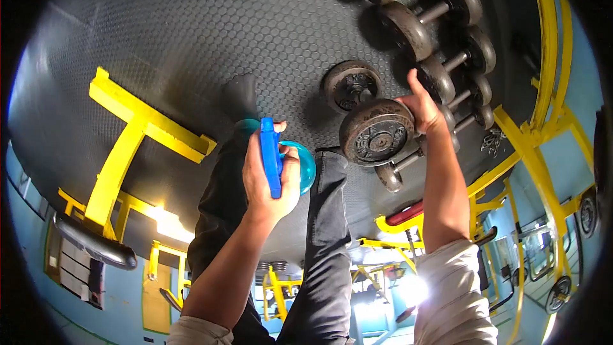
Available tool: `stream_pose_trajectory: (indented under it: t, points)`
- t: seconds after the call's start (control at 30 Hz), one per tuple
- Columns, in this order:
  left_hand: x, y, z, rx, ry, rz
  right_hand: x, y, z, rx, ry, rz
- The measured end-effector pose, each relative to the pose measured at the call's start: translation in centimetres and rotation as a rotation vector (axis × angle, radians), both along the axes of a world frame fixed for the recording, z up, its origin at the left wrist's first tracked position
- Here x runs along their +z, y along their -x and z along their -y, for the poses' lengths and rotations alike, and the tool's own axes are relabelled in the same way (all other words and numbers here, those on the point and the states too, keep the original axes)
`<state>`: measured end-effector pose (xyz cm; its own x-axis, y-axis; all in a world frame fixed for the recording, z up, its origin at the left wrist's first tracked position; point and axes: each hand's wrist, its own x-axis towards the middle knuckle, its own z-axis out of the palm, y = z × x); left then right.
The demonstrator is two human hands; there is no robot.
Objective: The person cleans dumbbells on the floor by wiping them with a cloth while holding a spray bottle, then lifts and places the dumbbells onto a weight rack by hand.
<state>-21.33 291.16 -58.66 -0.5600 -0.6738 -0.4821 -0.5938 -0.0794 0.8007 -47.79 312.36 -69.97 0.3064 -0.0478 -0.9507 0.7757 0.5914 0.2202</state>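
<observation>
Here, left hand (pixel 256 182) with fingers closed around a spray bottle (pixel 271 160) above the floor (pixel 191 32), right hand (pixel 426 108) against a dumbbell (pixel 377 133) toward the floor's right edge, those fingers partly hidden, grip not discernible, dumbbell row (pixel 437 80) alongside.

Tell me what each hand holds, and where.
Left hand: spray bottle, around the neck. Right hand: touching a dumbbell at one end; whether it grips can't be told.

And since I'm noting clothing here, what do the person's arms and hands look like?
The left sleeve and right sleeve are pale, off-white and creased, ending around the elbows. The forearms are bare. The left hand and right hand are ungloved; no watch shows.
</observation>
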Motion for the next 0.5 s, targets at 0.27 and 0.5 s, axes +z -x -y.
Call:
stream_pose_trajectory:
  t: [0.27,0.5]
  points:
    - [0.4,0.1,1.4,0.159,-0.042,-0.052,2.3,-5.1,16.4,1.664,0.378,0.003]
    - [0.0,-0.2,2.7,0.265,0.056,-0.047,-2.1,-19.1,11.9,2.061,0.531,0.137]
